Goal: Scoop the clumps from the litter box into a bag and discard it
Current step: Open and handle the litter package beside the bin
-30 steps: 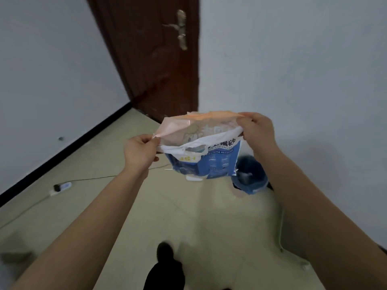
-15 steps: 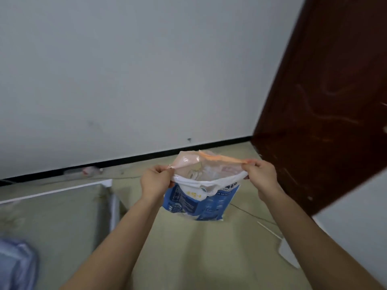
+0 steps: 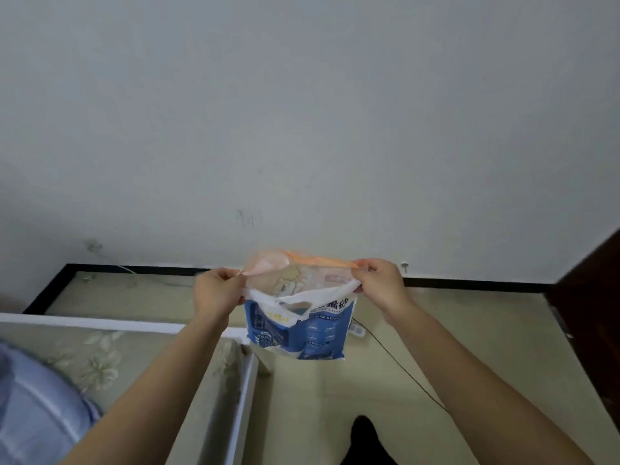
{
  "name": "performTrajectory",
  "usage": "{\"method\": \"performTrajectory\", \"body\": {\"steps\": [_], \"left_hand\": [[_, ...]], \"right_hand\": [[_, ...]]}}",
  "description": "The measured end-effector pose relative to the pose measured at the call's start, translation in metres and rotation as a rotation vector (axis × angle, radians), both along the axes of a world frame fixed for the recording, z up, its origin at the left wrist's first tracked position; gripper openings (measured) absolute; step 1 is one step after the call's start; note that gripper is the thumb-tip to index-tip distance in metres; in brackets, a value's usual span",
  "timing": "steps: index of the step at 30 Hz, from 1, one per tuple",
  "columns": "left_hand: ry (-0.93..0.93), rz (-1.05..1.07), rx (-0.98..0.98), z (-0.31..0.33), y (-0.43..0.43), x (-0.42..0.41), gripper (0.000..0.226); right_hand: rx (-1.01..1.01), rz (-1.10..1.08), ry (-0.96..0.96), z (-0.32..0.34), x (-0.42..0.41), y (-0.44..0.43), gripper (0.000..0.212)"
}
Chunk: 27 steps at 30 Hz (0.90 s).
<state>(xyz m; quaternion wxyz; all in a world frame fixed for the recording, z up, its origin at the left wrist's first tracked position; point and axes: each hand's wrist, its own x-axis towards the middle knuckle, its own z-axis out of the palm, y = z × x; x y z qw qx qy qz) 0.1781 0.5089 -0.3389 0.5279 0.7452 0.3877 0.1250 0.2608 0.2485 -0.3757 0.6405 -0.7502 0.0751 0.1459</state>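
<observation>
A blue and white cat litter bag hangs in the air in front of me, its mouth pulled wide with an orange strip along the far edge. My left hand pinches the left corner of the mouth. My right hand pinches the right corner. The pale inside of the bag shows between them. No litter box and no scoop are in view.
A white-framed bed with a floral mat fills the lower left, a blue quilt on it. A black cable and power strip lie on the floor. A dark brown door stands right. My dark shoe is below.
My view has swung left: the door slid to the right edge and the bed came into view. Both hands keep the same hold on the bag's mouth.
</observation>
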Motion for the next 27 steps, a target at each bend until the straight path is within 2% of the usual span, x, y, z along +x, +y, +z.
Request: {"method": "performTrajectory", "body": {"steps": [5, 11, 16, 19, 23, 27], "left_hand": [[0.155, 0.03, 0.057, -0.018, 0.054, 0.081, 0.008], [0.228, 0.052, -0.013, -0.061, 0.115, 0.17, 0.005], [0.355, -0.088, 0.015, -0.125, 0.173, 0.253, 0.007], [0.432, -0.165, -0.05, -0.169, 0.198, 0.295, 0.008], [0.499, -0.184, -0.126, -0.238, 0.22, 0.345, 0.009], [0.547, -0.167, -0.149, -0.327, 0.232, 0.384, 0.007]], "right_hand": [[-0.062, 0.102, 0.08, -0.013, 0.103, 0.06, 0.02], [-0.219, 0.205, 0.136, -0.044, 0.206, 0.124, 0.017], [-0.467, 0.239, 0.132, -0.108, 0.273, 0.175, 0.019], [-0.56, 0.205, 0.168, -0.149, 0.3, 0.198, 0.022], [-0.64, 0.17, 0.205, -0.215, 0.337, 0.219, 0.027], [-0.671, 0.252, 0.199, -0.296, 0.373, 0.236, 0.028]]}}
